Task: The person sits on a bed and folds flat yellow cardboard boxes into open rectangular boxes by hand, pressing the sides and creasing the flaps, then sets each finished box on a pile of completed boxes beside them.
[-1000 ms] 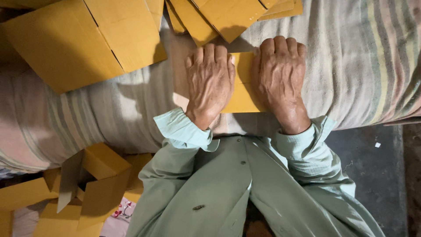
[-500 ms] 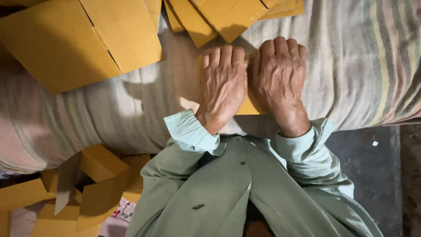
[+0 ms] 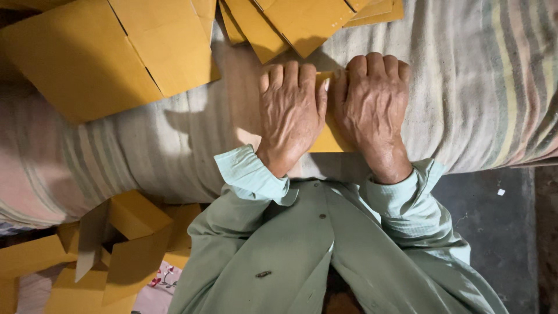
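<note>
From my head camera I look down on the striped cloth (image 3: 476, 87) that covers the surface in front of me. My left hand (image 3: 290, 113) and my right hand (image 3: 372, 104) lie palm-down side by side on it, thumbs almost touching, fingers flat and unclenched — gripping nothing, only pressing on a small yellow cardboard piece (image 3: 328, 136) that shows in the gap between them and below my palms. Beyond my fingertips, at the far edge of the cloth, lies a fan of flat yellow cardboard sheets (image 3: 308, 23), well apart from the pressed piece, and a large flat sheet (image 3: 110, 52) lies off to the left. Below the cloth's near edge, left of my green shirt (image 3: 302, 256), folded yellow cartons (image 3: 133, 238) lie in a loose heap.
</note>
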